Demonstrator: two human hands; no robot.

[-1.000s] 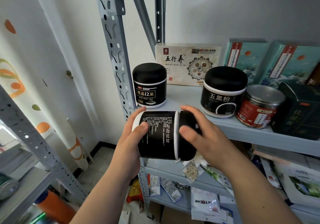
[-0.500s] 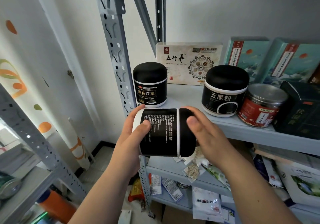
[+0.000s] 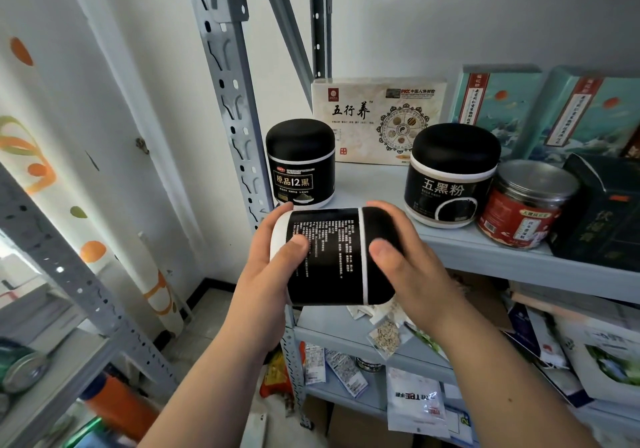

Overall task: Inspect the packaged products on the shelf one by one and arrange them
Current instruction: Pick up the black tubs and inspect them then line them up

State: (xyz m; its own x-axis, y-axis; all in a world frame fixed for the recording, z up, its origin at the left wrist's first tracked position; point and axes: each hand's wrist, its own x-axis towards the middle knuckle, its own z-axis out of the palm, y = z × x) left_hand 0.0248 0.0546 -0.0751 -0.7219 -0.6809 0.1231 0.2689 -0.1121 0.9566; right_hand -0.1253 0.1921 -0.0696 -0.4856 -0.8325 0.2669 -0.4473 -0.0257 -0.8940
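I hold a black jar (image 3: pixel 332 257) with white trim on its side, just in front of the grey shelf (image 3: pixel 485 250), its small-print label facing me. My left hand (image 3: pixel 266 285) grips the white base end, thumb on the label. My right hand (image 3: pixel 408 264) wraps the black lid end. On the shelf behind stand two similar black jars, one at the left (image 3: pixel 300 162) and a wider one (image 3: pixel 452 174) to the right. A red can with a metal lid (image 3: pixel 523 203) stands beside the wider jar.
A cream box (image 3: pixel 377 115) leans against the back wall, with teal boxes (image 3: pixel 540 112) and a dark box (image 3: pixel 602 212) to its right. The shelf's perforated upright (image 3: pixel 228 94) stands just left of my hands. Lower shelves hold several sachets and packets (image 3: pixel 415 402).
Both hands have lifted the jar slightly up and toward the shelf, and turned it a little so the label sits more squarely toward me. The grip is the same.
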